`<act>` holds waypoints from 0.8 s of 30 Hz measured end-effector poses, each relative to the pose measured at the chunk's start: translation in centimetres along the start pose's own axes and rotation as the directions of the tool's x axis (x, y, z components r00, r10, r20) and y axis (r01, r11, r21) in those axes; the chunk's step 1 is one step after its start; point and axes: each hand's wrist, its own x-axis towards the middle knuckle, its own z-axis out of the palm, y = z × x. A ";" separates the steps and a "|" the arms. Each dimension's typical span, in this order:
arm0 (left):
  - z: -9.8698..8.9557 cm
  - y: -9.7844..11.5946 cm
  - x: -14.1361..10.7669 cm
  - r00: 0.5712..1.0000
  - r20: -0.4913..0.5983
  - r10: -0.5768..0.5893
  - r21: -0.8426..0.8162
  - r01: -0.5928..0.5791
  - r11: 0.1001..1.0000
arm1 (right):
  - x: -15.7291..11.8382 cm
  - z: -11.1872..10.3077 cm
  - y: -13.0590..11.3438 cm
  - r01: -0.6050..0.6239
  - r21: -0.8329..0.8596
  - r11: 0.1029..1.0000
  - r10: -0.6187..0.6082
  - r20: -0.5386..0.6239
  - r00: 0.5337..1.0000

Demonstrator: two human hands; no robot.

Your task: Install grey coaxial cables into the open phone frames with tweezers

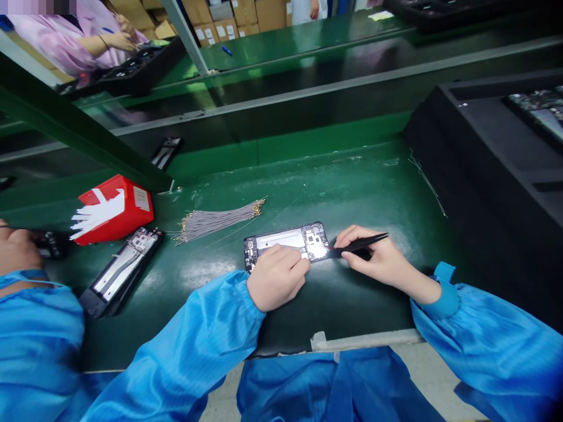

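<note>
An opened phone body [315, 239] lies flat on the green bench, its circuit board at the right end. My left hand [278, 278] rests over its lower edge with curled fingers, gripping it against the bench. Black tweezers [361, 242] are pinched in my right hand [368, 253], and their tips meet the board's lower right corner. Behind the phone and to its left is a bundle of thin grey cables [220, 220] with gold ends. The fingertips of my left hand are partly hidden.
Stacked phone bodies [125, 266] and a red bin [132, 208] with white strips stand left. A co-worker's hand [17, 249] is at the far left. A large black tray [475, 152] borders the right; a green post [88, 132] slants at upper left.
</note>
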 end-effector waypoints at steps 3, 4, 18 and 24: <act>0.0 -0.1 0.1 1.000 0.004 -0.001 -0.003 0.001 1.000 | -0.1 0.1 -0.2 0.066 -0.003 0.998 -0.066 0.014 0.998; 0.1 -0.1 0.1 1.000 0.006 -0.006 -0.005 0.006 1.000 | -0.2 0.2 -0.3 0.088 -0.007 0.996 -0.087 0.027 0.996; 1.1 0.3 1.1 0.973 0.143 -0.184 -0.176 0.208 0.962 | 1.7 -0.9 0.3 0.120 -0.070 0.990 -0.117 0.049 0.992; 1.5 -0.1 1.3 0.953 0.165 -0.254 -0.338 0.297 0.893 | 2.3 -0.1 1.9 0.305 -0.298 0.904 -0.253 0.202 0.946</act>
